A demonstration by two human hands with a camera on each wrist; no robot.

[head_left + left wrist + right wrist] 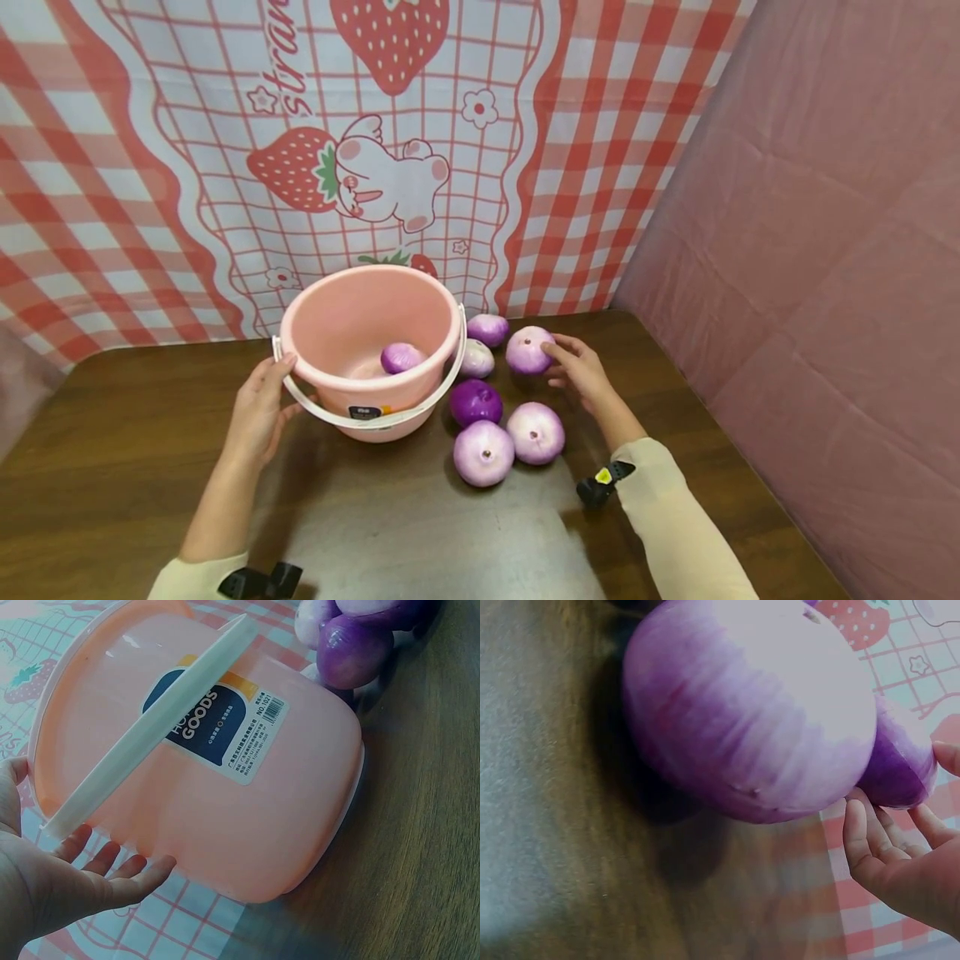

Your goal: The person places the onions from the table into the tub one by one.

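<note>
While gripping the bucket [352, 312] at left with the left hand [258, 408], pinches an onion [527, 350] at right with the right hand [581, 372], beyond two near onions [483, 467].

the site is a cloth-screened workspace, indicated by strawberry-print cloth [480, 167] at upper left, pink cloth [802, 250] at right and wood-grain table [435, 533] below.
</note>
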